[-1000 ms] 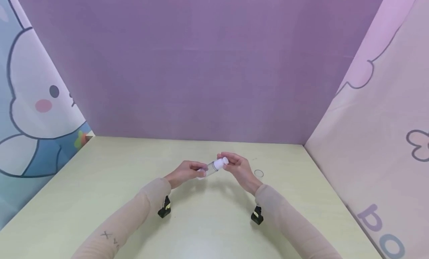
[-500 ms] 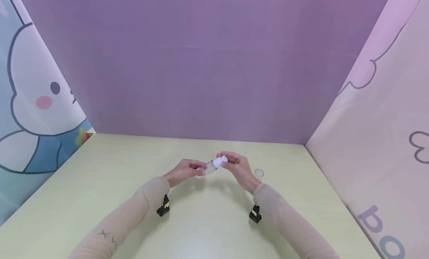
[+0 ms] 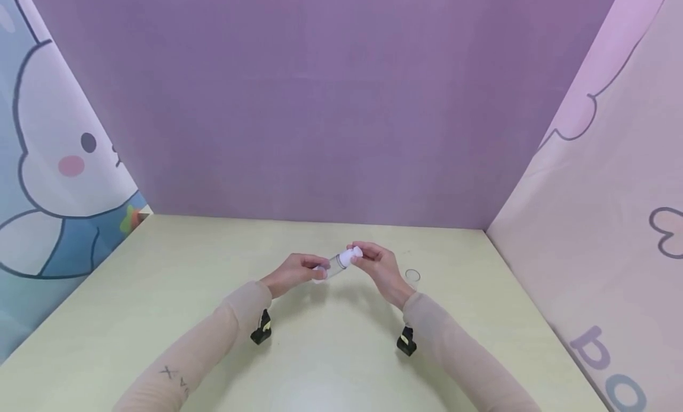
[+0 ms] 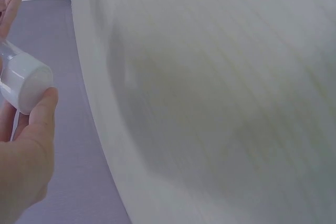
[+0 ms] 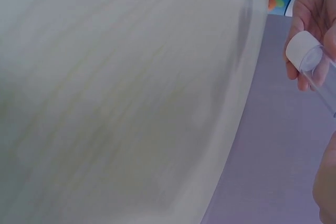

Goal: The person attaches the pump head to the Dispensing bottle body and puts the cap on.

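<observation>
Above the table, in the head view, a small clear bottle (image 3: 335, 267) with a white top (image 3: 349, 256) is tilted, its top pointing up and right. My left hand (image 3: 292, 274) grips the lower end, thumb and fingers around the white base (image 4: 29, 81) seen in the left wrist view. With thumb and fingers my right hand (image 3: 380, 271) pinches the white top. The right wrist view shows the clear tube (image 5: 325, 90) and the left hand (image 5: 310, 17) behind the base; the white top is out of that view.
A clear round piece with a dark rim (image 3: 412, 275) is on the pale table (image 3: 331, 364), right of the right hand. A purple panel (image 3: 320, 104) stands behind the table, with printed cloths at both sides. Black wrist cameras (image 3: 261, 329) hang under both sleeves.
Both hands stay nearly in place on the bottle. The right fingers and thumb shift slightly around the white top; the view itself tilts a little.
</observation>
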{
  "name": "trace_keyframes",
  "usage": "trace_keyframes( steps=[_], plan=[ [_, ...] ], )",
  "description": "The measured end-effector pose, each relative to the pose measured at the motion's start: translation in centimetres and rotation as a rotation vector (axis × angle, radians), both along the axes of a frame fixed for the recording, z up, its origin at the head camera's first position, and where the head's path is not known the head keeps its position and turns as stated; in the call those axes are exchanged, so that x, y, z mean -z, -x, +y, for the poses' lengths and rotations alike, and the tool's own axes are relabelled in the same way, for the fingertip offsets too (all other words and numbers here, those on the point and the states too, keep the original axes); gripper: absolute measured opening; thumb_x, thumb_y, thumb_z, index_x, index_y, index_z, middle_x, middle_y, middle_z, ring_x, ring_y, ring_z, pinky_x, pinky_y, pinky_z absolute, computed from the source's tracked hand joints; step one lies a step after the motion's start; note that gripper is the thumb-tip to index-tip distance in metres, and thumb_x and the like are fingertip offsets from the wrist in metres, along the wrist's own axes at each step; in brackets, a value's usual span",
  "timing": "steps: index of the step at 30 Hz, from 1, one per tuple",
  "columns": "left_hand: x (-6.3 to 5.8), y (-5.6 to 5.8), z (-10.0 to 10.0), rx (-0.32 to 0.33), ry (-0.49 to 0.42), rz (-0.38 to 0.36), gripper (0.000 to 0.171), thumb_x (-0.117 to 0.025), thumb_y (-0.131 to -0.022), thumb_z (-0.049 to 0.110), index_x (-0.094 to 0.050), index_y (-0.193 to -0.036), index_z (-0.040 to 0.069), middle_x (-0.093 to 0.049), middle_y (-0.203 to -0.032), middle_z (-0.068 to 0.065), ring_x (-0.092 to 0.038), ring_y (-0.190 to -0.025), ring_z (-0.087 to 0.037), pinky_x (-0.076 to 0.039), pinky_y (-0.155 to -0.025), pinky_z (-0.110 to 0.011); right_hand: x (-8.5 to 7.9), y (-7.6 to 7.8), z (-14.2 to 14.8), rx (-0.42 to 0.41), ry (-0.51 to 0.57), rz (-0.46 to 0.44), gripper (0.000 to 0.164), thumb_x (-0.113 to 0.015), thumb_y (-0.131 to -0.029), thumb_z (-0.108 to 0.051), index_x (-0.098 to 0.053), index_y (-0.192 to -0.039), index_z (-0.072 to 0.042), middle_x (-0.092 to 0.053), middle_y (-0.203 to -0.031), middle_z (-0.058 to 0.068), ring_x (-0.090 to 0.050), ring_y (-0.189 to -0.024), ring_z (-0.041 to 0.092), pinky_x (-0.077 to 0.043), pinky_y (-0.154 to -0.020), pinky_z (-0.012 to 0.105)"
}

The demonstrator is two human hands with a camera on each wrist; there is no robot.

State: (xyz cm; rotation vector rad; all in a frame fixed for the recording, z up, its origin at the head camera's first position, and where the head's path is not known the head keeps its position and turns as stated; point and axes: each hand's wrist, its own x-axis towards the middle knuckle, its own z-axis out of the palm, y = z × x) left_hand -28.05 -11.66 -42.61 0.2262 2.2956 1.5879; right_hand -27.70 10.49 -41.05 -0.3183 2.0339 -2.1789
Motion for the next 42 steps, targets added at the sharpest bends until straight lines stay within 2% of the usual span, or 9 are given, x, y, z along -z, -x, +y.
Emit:
trace_keyframes(
  steps=[7,15,21,37,42],
  plan=[
    [-0.16,0.33,0.1,0.002,-0.004,-0.012,0.032,-0.067,-0.083,0.023,-0.064,-0.115,0.019,-0.058,-0.124,-0.004,-0.053,-0.108,-0.021,-0.041,-0.096,-0.045,0.11,0.15,0.11,0.037,0.01,0.005,0.039,-0.065,-0.082,-0.002,-0.056,-0.12,0.001,-0.06,-0.121,0.014,-0.06,-0.104,0.012,-0.046,-0.092,0.028],
    [0.1,-0.02,0.12,-0.009,-0.01,0.0,0.033,-0.067,-0.083,0.021,-0.064,-0.116,0.017,-0.058,-0.123,-0.004,-0.054,-0.108,-0.021,-0.041,-0.095,-0.047,0.58,0.04,0.04,0.031,0.016,0.001,0.043,-0.066,-0.081,-0.005,-0.053,-0.121,0.003,-0.059,-0.122,0.016,-0.061,-0.102,0.014,-0.047,-0.091,0.028],
    [0.34,0.01,0.07,0.003,-0.018,-0.005,0.035,-0.066,-0.084,0.02,-0.062,-0.118,0.014,-0.059,-0.123,-0.005,-0.054,-0.108,-0.02,-0.041,-0.096,-0.046,0.86,-0.11,-0.03,0.053,-0.004,-0.024,0.035,-0.067,-0.082,-0.007,-0.059,-0.116,-0.003,-0.062,-0.117,0.011,-0.06,-0.101,0.015,-0.048,-0.09,0.027],
    [-0.03,0.47,0.4,-0.003,-0.017,-0.001,0.032,-0.067,-0.083,0.022,-0.064,-0.115,0.018,-0.058,-0.124,-0.004,-0.053,-0.109,-0.021,-0.041,-0.095,-0.046,0.32,-0.07,0.19,0.073,-0.028,-0.018,0.041,-0.069,-0.081,-0.013,-0.057,-0.119,-0.001,-0.062,-0.111,0.007,-0.058,-0.098,0.016,-0.048,-0.088,0.027],
    [-0.21,0.3,0.63,0.003,-0.016,0.004,0.03,-0.066,-0.084,0.02,-0.065,-0.114,0.018,-0.058,-0.124,-0.004,-0.053,-0.109,-0.021,-0.041,-0.094,-0.045,0.31,-0.03,0.38,0.081,-0.02,-0.03,0.036,-0.068,-0.081,-0.01,-0.059,-0.116,-0.003,-0.062,-0.109,0.006,-0.058,-0.098,0.017,-0.048,-0.089,0.027]
  ],
)
